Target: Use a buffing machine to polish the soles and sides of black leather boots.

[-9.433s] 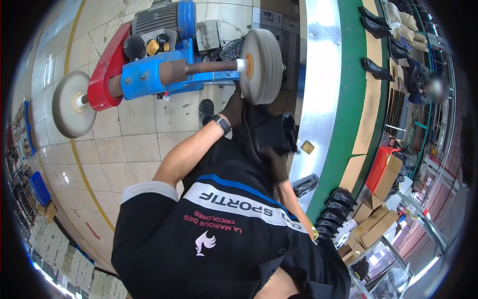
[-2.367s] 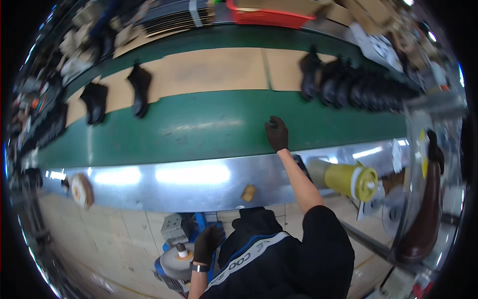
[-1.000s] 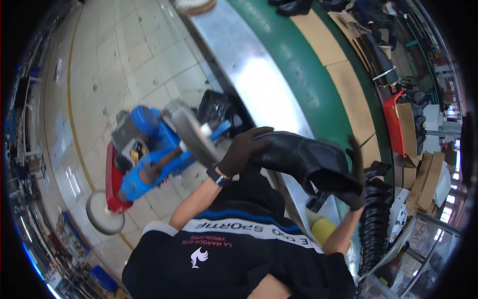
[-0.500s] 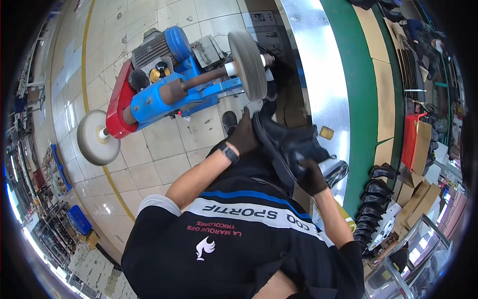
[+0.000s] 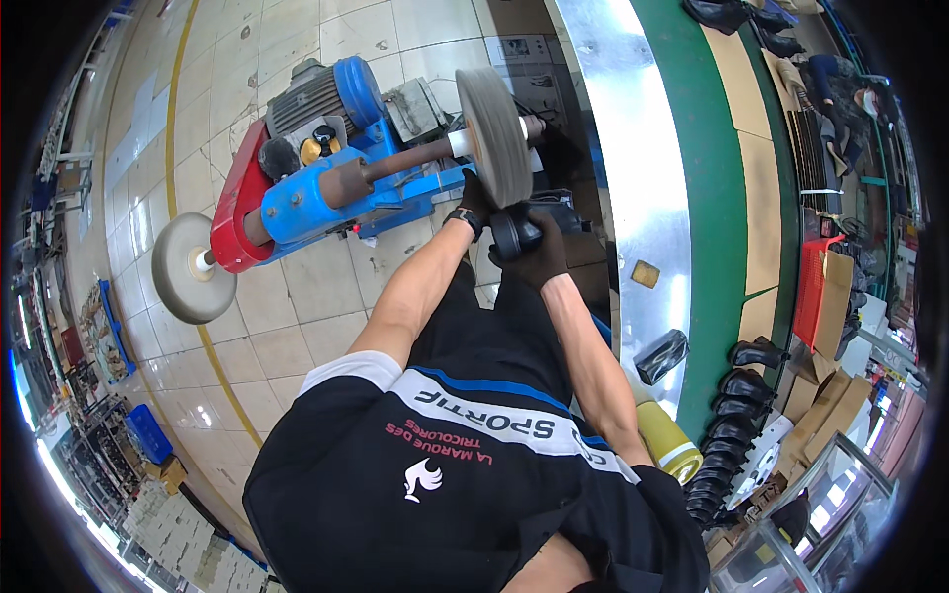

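Observation:
A black boot is held up against the lower edge of a grey buffing wheel, with its shaft or heel end toward me. Wrapped around its right side is my right hand, in a dark glove. On the boot's left side, my left hand, gloved alike and with a dark watch at the wrist, is closed on it close beside the wheel. The wheel and the boot hide part of the left fingers. Most of the boot's far part is out of sight under the wheel.
The wheel sits on the shaft of a blue machine with a red belt cover; a second pale wheel is at its left end. A metal-topped bench at right bears a yellowish block. Several black boots line the green surface.
Both hands have carried the boot forward and left, away from my lap to the buffing wheel. It has been turned, and both arms are now stretched out farther.

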The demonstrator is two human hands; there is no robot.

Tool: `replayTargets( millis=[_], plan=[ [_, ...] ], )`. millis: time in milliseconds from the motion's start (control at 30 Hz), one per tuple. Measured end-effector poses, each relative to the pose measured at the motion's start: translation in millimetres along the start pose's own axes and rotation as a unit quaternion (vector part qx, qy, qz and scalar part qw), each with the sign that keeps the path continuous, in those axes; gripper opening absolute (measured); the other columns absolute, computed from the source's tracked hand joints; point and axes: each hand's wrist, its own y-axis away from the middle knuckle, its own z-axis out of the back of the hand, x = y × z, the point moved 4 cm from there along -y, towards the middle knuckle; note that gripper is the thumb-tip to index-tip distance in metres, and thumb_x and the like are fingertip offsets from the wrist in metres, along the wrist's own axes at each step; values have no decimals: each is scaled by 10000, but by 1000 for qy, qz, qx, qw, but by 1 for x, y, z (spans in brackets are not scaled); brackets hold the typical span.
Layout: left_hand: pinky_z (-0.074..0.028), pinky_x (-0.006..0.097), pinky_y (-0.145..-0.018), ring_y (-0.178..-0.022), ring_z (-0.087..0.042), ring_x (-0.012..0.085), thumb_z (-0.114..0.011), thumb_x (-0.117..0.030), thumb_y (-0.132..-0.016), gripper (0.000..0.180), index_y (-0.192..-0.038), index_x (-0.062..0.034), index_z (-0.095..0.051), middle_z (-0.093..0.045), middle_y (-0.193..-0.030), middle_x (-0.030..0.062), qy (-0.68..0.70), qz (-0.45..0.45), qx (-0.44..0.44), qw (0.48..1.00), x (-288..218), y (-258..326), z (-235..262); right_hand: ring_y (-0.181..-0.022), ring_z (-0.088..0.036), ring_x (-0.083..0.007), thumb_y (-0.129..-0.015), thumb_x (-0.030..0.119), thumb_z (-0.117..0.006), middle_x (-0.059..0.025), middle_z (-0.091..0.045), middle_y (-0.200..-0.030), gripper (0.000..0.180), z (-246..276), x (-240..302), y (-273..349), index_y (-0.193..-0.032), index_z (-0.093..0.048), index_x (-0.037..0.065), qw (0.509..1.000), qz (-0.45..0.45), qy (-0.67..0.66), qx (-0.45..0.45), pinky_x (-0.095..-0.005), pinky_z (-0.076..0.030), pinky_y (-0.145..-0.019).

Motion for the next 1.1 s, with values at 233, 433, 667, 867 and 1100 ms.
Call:
replayTargets(
  millis=[233,433,667,867,1100],
  plan=[
    [-378,429,-933,-1011,-525,281,-168,-616,-869,712,-1196,-42,-435,-547,-1086,145,115,81,-1,990,23,69,-41,-994,-514,-243,-694,296,-651,-78,-549,-1062,501,64,-7,41,-1124,-496,91,977,9,202,-74,-383,-426,-851],
    [-295,395,-1007,-1123,-459,241,-197,-626,-861,740,-1234,-26,-417,-506,-1192,115,422,266,280,820,28,118,-51,-914,-552,-349,-638,236,-709,-226,-523,-1044,734,-27,31,139,-1278,-395,57,679,284,677,2,-389,-435,-823],
    [-477,387,-820,-890,-583,242,-344,-375,-921,427,-1085,-15,-505,-586,-991,147,-71,-11,66,995,37,55,-4,-962,-464,-434,-574,224,-672,-284,-443,-1048,753,-67,34,84,-1282,-416,244,354,182,916,-45,-430,-415,-812],
    [-483,377,-807,-876,-588,245,-392,-333,-905,386,-1082,-10,-508,-586,-986,158,106,78,113,985,29,25,6,-927,-472,-421,-584,196,-639,-249,-458,-989,665,-69,21,30,-1226,-479,251,290,164,942,-25,-436,-424,-768],
    [-388,428,-940,-1038,-528,278,-282,-394,-932,509,-1202,8,-438,-519,-1159,184,-515,-110,12,850,12,96,-32,-843,-538,-375,-603,199,-672,-230,-520,-887,637,-52,43,123,-1214,-494,180,527,230,816,-54,-390,-441,-770]
  ],
)
